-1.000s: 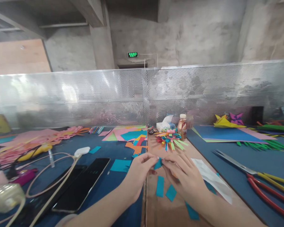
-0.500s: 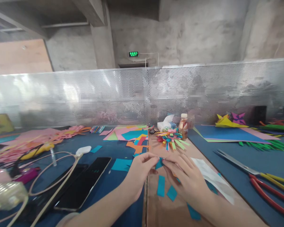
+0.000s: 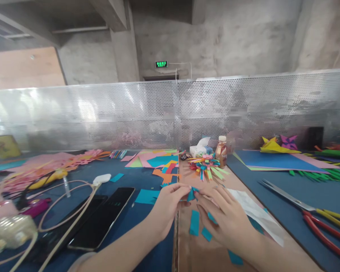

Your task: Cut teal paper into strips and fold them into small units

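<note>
We take the paper flower (image 3: 205,166) as our mark. Nearest us, on this side of it, a blue scrap (image 3: 235,257) lies partly covered, with a blue strip (image 3: 194,223) and a blue offcut (image 3: 206,234) on the brown board (image 3: 192,253). Also on this side, a black phone (image 3: 103,219) lies well left of the flower, and scissors (image 3: 303,204) well right, tips pointing away from us.

Just this side of the flower, our hands meet at a small folded blue paper (image 3: 190,194). Thumb and forefinger of our left hand (image 3: 167,206) pinch its left edge; fingertips of our right hand (image 3: 225,211) press on its right edge, the other right fingers loosely fanned. The paper thus sits directly between both sets of fingertips, neither hand nearer. It shows as a wedge; its long axis seems to run toward the flower, though the fingers hide too much to be sure.

Behind the flower stand a tissue box (image 3: 200,150), slightly left, and a brown bottle (image 3: 221,153), to the right; well beyond rises a perforated panel (image 3: 147,105).
</note>
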The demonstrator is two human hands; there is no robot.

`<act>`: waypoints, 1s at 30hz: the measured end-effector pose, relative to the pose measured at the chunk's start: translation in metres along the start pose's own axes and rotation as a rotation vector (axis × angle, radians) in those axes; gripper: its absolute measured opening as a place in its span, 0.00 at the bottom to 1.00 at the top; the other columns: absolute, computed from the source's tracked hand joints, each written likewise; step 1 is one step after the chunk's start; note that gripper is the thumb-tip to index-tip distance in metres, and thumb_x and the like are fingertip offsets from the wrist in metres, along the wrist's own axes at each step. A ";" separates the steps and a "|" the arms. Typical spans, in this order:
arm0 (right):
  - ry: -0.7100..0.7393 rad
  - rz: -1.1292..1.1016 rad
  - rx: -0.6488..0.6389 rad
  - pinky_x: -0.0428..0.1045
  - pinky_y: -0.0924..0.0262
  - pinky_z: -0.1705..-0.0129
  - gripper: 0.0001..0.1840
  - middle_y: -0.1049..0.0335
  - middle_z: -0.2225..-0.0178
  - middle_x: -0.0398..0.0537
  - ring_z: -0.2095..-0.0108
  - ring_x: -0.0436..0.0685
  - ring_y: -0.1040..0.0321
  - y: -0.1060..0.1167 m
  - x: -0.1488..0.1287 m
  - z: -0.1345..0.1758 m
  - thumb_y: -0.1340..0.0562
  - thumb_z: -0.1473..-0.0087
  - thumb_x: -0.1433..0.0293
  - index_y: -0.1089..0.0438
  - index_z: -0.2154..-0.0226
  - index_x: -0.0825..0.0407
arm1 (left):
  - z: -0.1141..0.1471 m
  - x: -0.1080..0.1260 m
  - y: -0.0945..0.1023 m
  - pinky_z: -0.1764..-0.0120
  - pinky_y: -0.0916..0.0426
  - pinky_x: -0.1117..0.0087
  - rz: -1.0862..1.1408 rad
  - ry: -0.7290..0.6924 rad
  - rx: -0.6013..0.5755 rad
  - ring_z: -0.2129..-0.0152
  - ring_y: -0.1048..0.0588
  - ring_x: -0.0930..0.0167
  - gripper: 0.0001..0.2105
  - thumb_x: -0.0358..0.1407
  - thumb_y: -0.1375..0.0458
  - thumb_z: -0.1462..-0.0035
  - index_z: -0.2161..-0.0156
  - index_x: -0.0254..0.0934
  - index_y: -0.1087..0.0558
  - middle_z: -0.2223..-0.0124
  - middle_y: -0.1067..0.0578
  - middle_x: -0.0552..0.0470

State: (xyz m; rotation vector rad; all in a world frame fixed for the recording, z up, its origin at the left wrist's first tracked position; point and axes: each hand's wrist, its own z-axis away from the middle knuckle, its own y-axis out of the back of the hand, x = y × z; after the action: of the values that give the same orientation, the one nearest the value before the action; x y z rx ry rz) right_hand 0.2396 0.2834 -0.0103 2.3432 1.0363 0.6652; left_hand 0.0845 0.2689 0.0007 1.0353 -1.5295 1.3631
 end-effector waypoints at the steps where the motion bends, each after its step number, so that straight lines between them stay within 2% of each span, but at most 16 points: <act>1: -0.005 -0.009 0.005 0.56 0.41 0.65 0.12 0.34 0.66 0.52 0.67 0.58 0.39 0.001 0.000 0.000 0.47 0.51 0.75 0.35 0.63 0.54 | 0.000 0.000 0.000 0.71 0.38 0.74 0.016 0.003 -0.003 0.75 0.36 0.74 0.05 0.34 0.43 0.56 0.76 0.33 0.30 0.75 0.33 0.53; 5: -0.007 -0.033 0.024 0.56 0.41 0.64 0.10 0.34 0.67 0.51 0.68 0.57 0.38 0.001 0.000 0.000 0.46 0.51 0.76 0.34 0.64 0.54 | 0.000 0.001 0.000 0.71 0.39 0.74 0.047 0.022 -0.013 0.76 0.36 0.75 0.05 0.34 0.43 0.57 0.77 0.33 0.30 0.76 0.34 0.54; 12: 0.037 -0.048 0.090 0.52 0.40 0.70 0.05 0.33 0.68 0.50 0.69 0.56 0.38 -0.002 0.004 0.001 0.44 0.51 0.74 0.35 0.68 0.54 | 0.001 0.001 -0.003 0.71 0.40 0.74 0.025 0.006 -0.052 0.76 0.35 0.74 0.05 0.34 0.42 0.57 0.78 0.33 0.30 0.76 0.32 0.54; 17: 0.043 -0.057 0.081 0.51 0.40 0.71 0.07 0.33 0.68 0.50 0.70 0.55 0.38 -0.001 0.005 0.001 0.44 0.50 0.76 0.36 0.66 0.54 | 0.001 0.001 -0.002 0.71 0.39 0.74 0.000 0.016 -0.039 0.75 0.35 0.75 0.05 0.34 0.43 0.56 0.77 0.33 0.30 0.75 0.32 0.52; 23: 0.053 -0.057 0.132 0.51 0.39 0.69 0.07 0.33 0.69 0.50 0.70 0.55 0.37 0.001 0.008 -0.001 0.47 0.48 0.76 0.36 0.65 0.54 | 0.000 0.001 -0.001 0.72 0.39 0.75 -0.064 -0.003 -0.029 0.76 0.36 0.75 0.06 0.34 0.43 0.55 0.76 0.32 0.30 0.75 0.33 0.53; 30: 0.054 -0.037 0.060 0.53 0.39 0.68 0.10 0.32 0.67 0.50 0.68 0.56 0.37 -0.004 0.009 0.003 0.42 0.52 0.75 0.36 0.63 0.54 | 0.003 0.003 -0.004 0.68 0.36 0.70 -0.034 0.006 -0.052 0.75 0.35 0.74 0.06 0.34 0.44 0.55 0.77 0.32 0.30 0.75 0.34 0.52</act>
State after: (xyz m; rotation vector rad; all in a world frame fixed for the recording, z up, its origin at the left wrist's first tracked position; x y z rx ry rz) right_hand 0.2447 0.2917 -0.0127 2.3627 1.1362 0.6961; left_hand 0.0867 0.2652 0.0047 1.0200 -1.5281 1.2957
